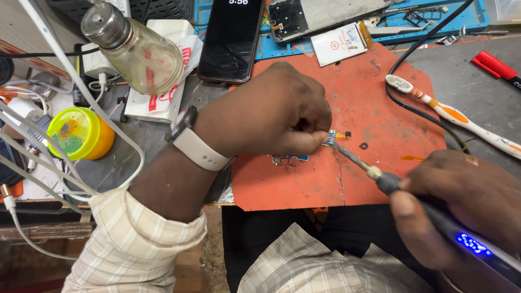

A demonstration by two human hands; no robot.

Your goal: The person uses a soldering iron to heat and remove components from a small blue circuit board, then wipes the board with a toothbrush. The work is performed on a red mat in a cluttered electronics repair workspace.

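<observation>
While my left hand (271,114) curls knuckles-up over the orange mat (374,92), its fingers pinch what looks like 1 small blue circuit board (329,139). My right hand (461,206) grips the soldering iron (434,214), tip touching that board.

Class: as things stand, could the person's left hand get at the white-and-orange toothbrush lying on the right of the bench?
Probably not without letting go: the left hand is pinching a small blue circuit board on the red mat, and the white-and-orange toothbrush lies beyond the right hand holding the soldering iron.
</observation>
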